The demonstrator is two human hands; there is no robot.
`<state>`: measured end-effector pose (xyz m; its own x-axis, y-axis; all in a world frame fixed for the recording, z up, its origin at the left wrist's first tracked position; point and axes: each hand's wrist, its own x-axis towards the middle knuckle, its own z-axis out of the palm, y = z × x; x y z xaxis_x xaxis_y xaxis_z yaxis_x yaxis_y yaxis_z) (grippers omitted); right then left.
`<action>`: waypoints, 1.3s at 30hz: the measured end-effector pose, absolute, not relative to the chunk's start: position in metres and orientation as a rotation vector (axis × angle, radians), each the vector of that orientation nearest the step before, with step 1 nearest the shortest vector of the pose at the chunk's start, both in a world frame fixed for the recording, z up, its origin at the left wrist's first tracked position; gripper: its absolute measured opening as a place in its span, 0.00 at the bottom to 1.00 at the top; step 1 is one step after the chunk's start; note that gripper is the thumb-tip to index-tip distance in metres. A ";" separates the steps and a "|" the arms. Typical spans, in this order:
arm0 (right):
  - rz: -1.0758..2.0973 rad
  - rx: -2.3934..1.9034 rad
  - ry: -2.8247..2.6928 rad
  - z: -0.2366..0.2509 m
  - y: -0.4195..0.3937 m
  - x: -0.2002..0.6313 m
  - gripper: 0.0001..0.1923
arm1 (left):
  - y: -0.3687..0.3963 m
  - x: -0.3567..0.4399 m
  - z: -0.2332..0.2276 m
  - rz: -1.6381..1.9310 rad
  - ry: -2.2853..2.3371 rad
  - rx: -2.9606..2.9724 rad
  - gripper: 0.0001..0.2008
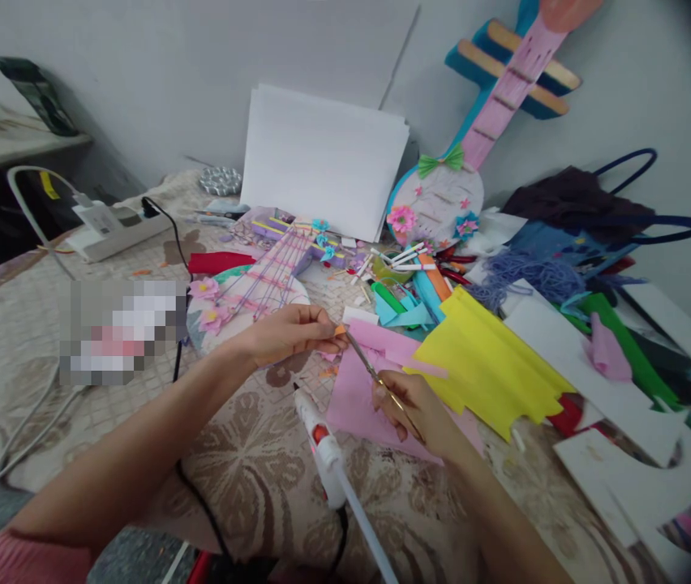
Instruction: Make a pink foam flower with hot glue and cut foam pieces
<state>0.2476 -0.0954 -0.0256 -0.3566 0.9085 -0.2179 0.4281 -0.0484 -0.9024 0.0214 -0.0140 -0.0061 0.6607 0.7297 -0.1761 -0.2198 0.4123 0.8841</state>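
My left hand [297,331] pinches a small orange piece [340,330], paper or felt, between thumb and fingertips. In my right hand [415,405] is a pair of scissors [362,355] with gold-coloured handles, its blades pointing up and left against the orange piece. Whether the blades are parted is too small to tell. Pink sheets [351,397] lie beneath both hands. A white glue gun [319,438] with a long glue stick in its back rests on the table just in front of them. Behind my left hand lies a round paper instrument [248,300] with strings and pink flowers.
A yellow sheet [491,357] and white board offcuts [594,381] spread to the right. A pink-and-blue model instrument [443,199] leans on the wall beside white boards [321,154]. Purple yarn [521,276] lies near a bag. A power strip [114,235] and black cord [178,357] are left.
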 end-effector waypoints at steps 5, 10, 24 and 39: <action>1.344 -1.437 -1.804 -0.024 -0.095 0.246 0.19 | -0.013 0.021 -0.009 0.635 0.596 0.935 0.09; 1.341 -1.444 -1.813 -0.025 -0.095 0.245 0.19 | -0.012 0.022 -0.010 0.632 0.591 0.926 0.10; 1.294 -1.464 -1.842 -0.022 -0.094 0.243 0.19 | -0.014 0.023 -0.010 0.641 0.609 0.926 0.10; 1.332 -1.397 -1.843 -0.024 -0.096 0.243 0.21 | -0.014 0.023 -0.009 0.646 0.599 0.917 0.09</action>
